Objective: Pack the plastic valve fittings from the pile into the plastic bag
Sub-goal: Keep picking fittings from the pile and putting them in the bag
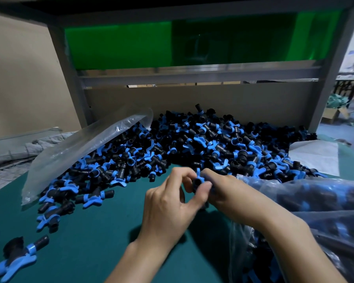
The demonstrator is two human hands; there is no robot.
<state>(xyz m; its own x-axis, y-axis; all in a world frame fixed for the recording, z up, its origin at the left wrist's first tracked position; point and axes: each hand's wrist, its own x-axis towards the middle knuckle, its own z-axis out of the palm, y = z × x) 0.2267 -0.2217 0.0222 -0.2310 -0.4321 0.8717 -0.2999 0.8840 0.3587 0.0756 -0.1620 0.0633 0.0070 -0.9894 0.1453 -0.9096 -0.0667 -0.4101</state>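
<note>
Both hands meet above the green table (94,231), just in front of the pile (192,144). We note one black fitting with a blue handle (198,180) held between them. The left hand (172,203) has its grip narrow, thumb and forefinger pinching the fitting's black end. The right hand (227,190) closes its grip on the same fitting from the other side; its fingers are blurred.

The pile spreads across the back of the table, against a grey board. The plastic bag (319,203) lies at the right under the right forearm, with black and blue fittings inside it.

A flat stack of clear bags (80,154) leans on the pile's left edge. A stray fitting (18,254) lies apart at the near left corner. A white sheet (315,158) lies at the far right.
</note>
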